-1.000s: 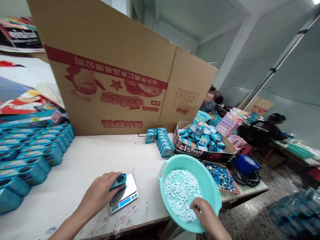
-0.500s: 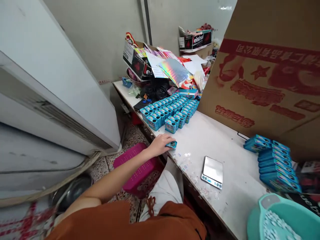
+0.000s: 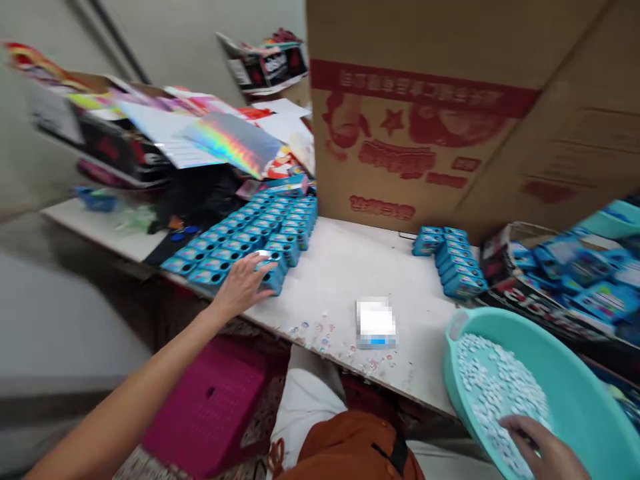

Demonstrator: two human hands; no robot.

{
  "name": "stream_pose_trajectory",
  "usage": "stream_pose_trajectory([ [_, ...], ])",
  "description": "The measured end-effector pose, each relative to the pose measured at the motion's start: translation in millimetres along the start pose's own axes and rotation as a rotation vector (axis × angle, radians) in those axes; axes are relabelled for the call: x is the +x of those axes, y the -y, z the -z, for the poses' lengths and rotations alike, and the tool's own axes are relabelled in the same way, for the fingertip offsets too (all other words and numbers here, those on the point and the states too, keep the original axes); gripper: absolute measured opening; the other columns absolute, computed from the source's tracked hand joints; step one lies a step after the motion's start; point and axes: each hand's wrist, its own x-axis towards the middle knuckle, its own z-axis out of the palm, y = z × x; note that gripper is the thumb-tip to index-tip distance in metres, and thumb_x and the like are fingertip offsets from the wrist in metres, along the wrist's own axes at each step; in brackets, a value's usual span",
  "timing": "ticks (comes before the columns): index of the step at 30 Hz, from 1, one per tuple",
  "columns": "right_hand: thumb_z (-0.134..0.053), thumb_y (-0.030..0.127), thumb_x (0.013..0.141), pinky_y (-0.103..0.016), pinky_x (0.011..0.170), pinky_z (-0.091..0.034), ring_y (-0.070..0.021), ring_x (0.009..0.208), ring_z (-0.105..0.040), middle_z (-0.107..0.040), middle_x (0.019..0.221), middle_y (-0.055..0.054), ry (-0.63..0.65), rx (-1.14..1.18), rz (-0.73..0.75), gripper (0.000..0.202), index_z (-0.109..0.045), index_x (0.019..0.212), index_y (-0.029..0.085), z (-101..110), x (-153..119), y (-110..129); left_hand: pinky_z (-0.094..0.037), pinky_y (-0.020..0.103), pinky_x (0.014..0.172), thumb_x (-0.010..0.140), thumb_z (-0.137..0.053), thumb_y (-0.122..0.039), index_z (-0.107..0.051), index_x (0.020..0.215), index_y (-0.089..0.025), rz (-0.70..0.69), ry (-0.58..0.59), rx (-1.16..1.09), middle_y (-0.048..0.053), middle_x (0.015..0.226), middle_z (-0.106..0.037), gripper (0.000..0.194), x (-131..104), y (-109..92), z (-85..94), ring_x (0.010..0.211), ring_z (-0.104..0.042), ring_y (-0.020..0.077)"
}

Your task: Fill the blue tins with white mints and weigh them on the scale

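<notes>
My left hand (image 3: 246, 280) lies at the front end of tight rows of small blue boxes (image 3: 240, 233), each with a dark round hole on top. Its fingers are spread over the nearest box (image 3: 274, 280), with the thumb low on its near side. At lower right my right hand (image 3: 543, 450) reaches into a teal basin (image 3: 575, 360) of small white pellets (image 3: 500, 373). Its fingers are curled together at the pellets, and what they hold is hidden. Between the hands, a small digital scale (image 3: 376, 323) rests on the white table (image 3: 335, 267).
Behind the table stands a large cardboard carton (image 3: 400, 133). A stack of blue boxes (image 3: 456, 263) is at its foot, beside a black carton (image 3: 510, 293) full of more. Packaging sheets (image 3: 235, 140) heap up at back left. A magenta stool (image 3: 210, 400) is below the edge.
My left hand has moved from the table edge, where it held a blue box, to the rows of boxes. My right hand has come into view in the basin. The view has turned right.
</notes>
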Motion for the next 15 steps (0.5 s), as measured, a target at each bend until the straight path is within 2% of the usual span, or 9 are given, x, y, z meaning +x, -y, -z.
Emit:
stream_pose_trajectory([
  [3,-0.050,0.048,0.077,-0.033,0.073,-0.055,-0.0267,0.086,-0.070,-0.074,0.092,-0.009,0.004,0.001,0.020,0.032,-0.071,0.078,0.024,-0.2,-2.1,8.4,-0.034,0.052,0.110,0.079,-0.067,-0.048,-0.051,0.127,-0.026,-0.144,-0.043,-0.081,0.011,0.133,-0.052,0.055,42.9,-42.3,-4.5,0.133,-0.039,0.0339],
  [6,-0.045,0.042,0.083,-0.030,0.073,-0.054,-0.0242,0.087,-0.069,-0.072,0.095,-0.009,-0.006,0.020,0.031,0.030,-0.069,0.083,0.024,-0.6,-3.0,16.3,-0.035,0.050,0.110,0.083,-0.061,-0.048,-0.051,0.126,-0.023,-0.303,-0.025,-0.177,0.010,0.129,-0.056,0.051,105.1,-105.4,-23.0,0.132,-0.041,0.0315],
  [8,-0.045,0.040,0.084,-0.030,0.074,-0.053,-0.0233,0.087,-0.069,-0.072,0.094,-0.009,-0.054,0.039,0.038,0.029,-0.069,0.082,0.024,-3.4,-6.6,15.4,-0.036,0.048,0.110,0.085,-0.059,-0.047,-0.052,0.126,-0.020,-0.365,0.011,-0.214,0.012,0.128,-0.056,0.050,151.6,-149.8,-43.6,0.132,-0.042,0.0312],
  [11,-0.046,0.038,0.083,-0.029,0.074,-0.054,-0.0222,0.084,-0.069,-0.072,0.091,-0.008,-0.154,0.073,0.045,0.026,-0.068,0.080,0.023,-11.2,-15.3,4.5,-0.037,0.046,0.110,0.084,-0.060,-0.043,-0.048,0.130,-0.018,-0.387,0.070,-0.241,0.013,0.134,-0.053,0.054,222.7,-209.5,-80.5,0.132,-0.042,0.0304],
  [15,-0.048,0.037,0.084,-0.025,0.073,-0.054,-0.0201,0.081,-0.070,-0.073,0.087,-0.007,-0.257,0.101,0.055,0.026,-0.070,0.081,0.024,-20.0,-23.4,-13.5,-0.031,0.046,0.113,0.076,-0.069,-0.038,-0.036,0.140,-0.014,-0.356,0.150,-0.196,0.017,0.150,-0.035,0.075,307.8,-273.1,-125.8,0.141,-0.029,0.0329],
])
